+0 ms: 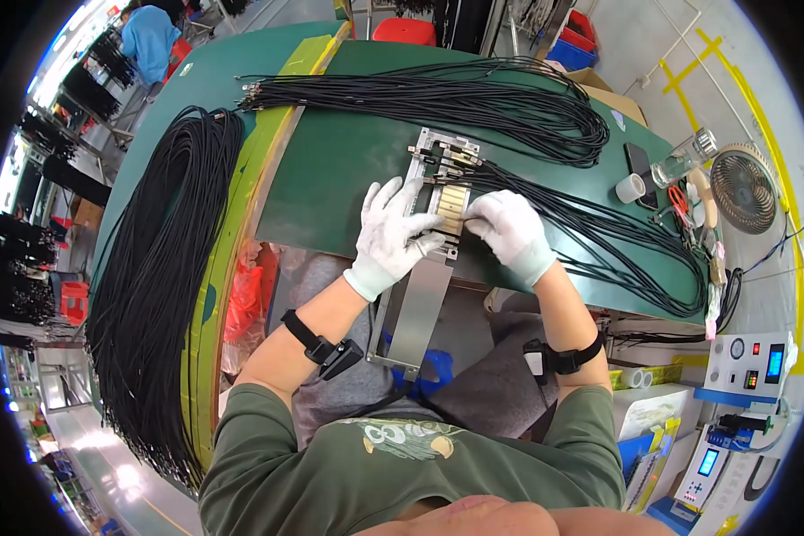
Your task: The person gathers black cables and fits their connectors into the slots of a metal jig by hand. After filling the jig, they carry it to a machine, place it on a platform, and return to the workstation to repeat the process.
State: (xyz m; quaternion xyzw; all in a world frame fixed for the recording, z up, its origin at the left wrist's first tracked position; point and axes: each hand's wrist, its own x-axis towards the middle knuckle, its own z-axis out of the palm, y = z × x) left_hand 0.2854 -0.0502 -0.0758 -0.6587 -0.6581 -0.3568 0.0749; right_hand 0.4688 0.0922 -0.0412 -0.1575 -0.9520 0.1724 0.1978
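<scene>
A metal fixture (423, 150) with a row of pale yellow blocks (451, 204) lies at the near edge of the green table. Black cables (545, 211) run from its upper part to the right and loop back. My left hand (386, 230), in a white glove, rests at the fixture's left side with fingers spread; its thumb and forefinger reach over the blocks. At the right side, my gloved right hand (511, 230) has its fingertips pinched together beside the lower blocks. Whatever lies between those fingertips is too small to make out.
A long cable bundle (438, 105) lies across the table's far side; another (165, 241) hangs over at the left. A yellow-taped board (257, 170) divides the table. On the right stand a fan (743, 188), a glass jar (683, 161), a white cup (630, 188) and a phone (640, 170).
</scene>
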